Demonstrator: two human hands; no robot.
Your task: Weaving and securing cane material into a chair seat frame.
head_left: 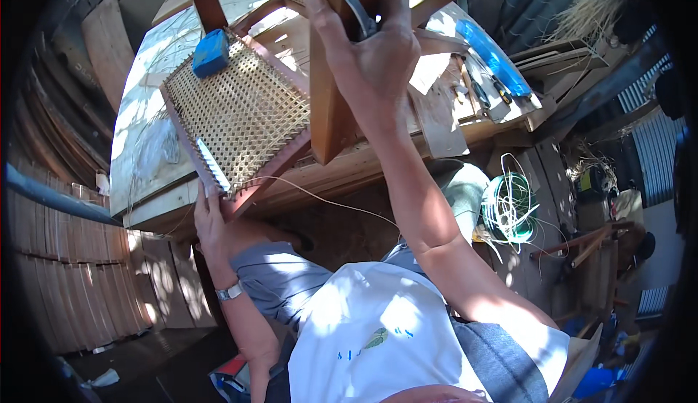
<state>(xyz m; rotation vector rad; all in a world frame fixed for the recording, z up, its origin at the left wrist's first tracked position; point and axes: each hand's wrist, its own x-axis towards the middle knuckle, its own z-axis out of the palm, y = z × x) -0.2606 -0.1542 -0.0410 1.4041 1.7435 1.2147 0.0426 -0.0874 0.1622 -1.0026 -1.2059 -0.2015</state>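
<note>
A wooden chair lies tipped on the workbench, its cane seat (243, 101) woven in an open lattice. The wooden seat frame (280, 162) borders it, and my left hand (209, 221) grips the near left corner, part of its fingers hidden. A thick wooden chair leg (329, 105) stands toward me. Over its upper part my right hand (374, 58) is closed round a curved metal tool (349, 2); whether the fingers also clasp the leg is hidden. A thin cane strand (323, 198) trails from the seat edge toward my lap. On the cane sits a blue block (211, 53).
The workbench (149, 163) carries a crumpled clear plastic bag (156, 145), a blue plastic-wrapped bundle (494, 58) and several hand tools (480, 94). To my right is a green coil with pale strands (509, 207). Stacked boards (80, 287) stand at the left.
</note>
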